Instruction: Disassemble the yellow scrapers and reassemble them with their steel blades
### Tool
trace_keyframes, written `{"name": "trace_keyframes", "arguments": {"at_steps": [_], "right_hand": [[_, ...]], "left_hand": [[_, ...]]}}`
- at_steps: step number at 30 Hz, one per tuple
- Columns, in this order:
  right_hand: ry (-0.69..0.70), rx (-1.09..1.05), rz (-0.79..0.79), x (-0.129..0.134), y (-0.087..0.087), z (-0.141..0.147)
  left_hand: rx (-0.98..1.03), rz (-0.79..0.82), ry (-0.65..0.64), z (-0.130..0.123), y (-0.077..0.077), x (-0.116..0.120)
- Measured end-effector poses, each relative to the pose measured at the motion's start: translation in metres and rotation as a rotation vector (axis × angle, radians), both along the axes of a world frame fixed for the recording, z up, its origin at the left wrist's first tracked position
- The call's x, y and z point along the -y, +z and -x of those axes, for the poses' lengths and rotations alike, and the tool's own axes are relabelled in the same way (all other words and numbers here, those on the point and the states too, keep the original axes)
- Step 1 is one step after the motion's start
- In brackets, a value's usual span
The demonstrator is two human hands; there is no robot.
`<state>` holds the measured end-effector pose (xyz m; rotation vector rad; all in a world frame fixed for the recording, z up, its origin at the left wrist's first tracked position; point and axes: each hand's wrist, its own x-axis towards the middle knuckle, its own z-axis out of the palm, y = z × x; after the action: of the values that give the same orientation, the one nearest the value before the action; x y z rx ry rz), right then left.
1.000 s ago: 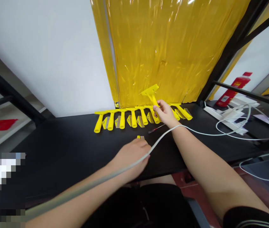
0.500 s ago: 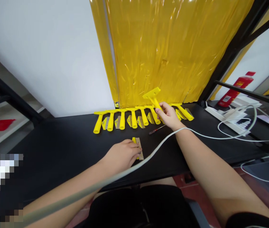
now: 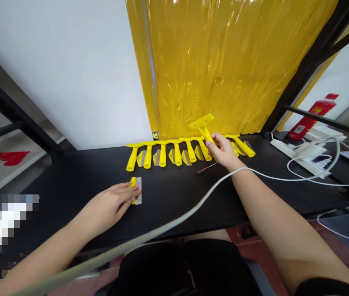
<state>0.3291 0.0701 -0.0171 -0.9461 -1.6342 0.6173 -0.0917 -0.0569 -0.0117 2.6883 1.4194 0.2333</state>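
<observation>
Yellow scrapers (image 3: 177,153) lie in a row along the back edge of the tabletop (image 3: 174,193); the right hand (image 3: 224,151) pinches a raised scraper (image 3: 201,122) by its handle just above the row, and the left hand (image 3: 109,203) lies flat on another scraper (image 3: 138,191), out from the row towards the front edge.

Two hands: left hand (image 3: 108,205), right hand (image 3: 224,152). One tabletop (image 3: 69,205). Seven yellow scrapers (image 3: 177,154) in the row, about seven metal blades (image 3: 141,158) among them, exact count hard to tell. One raised yellow scraper (image 3: 202,126) in right hand. One blade holder (image 3: 138,191) under left hand. One screwdriver (image 3: 205,167). One red bottle (image 3: 312,117). One power strip (image 3: 298,154).
</observation>
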Motion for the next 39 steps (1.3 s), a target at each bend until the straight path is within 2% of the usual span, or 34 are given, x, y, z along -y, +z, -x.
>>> {"name": "trace_keyframes", "arguments": {"at_steps": [3, 7, 12, 17, 21, 35, 37, 39], "right_hand": [[-0.009, 0.011, -0.001, 0.000, 0.000, 0.000], [-0.006, 0.015, -0.004, 0.002, 0.002, 0.000], [0.005, 0.034, 0.004, 0.003, 0.002, 0.001], [0.007, 0.033, 0.004, 0.003, 0.002, 0.001], [0.001, 0.043, 0.006, 0.003, 0.002, 0.000], [0.006, 0.170, -0.011, -0.002, -0.005, 0.000], [0.012, 0.180, -0.008, -0.002, -0.005, 0.001], [0.010, 0.195, -0.020, -0.002, -0.004, 0.003]], "left_hand": [[-0.060, 0.000, 0.059, 0.032, 0.001, -0.012], [-0.074, -0.034, 0.136, 0.072, 0.000, -0.041], [-0.044, -0.005, 0.110, 0.098, -0.002, -0.088], [-0.026, 0.031, 0.061, 0.097, -0.003, -0.128], [-0.009, 0.051, 0.034, 0.093, -0.004, -0.146], [0.118, 0.024, 0.164, 0.075, -0.005, -0.157], [0.159, -0.048, 0.171, 0.073, -0.003, -0.156], [0.221, -0.191, 0.195, 0.067, 0.002, -0.153]]}}
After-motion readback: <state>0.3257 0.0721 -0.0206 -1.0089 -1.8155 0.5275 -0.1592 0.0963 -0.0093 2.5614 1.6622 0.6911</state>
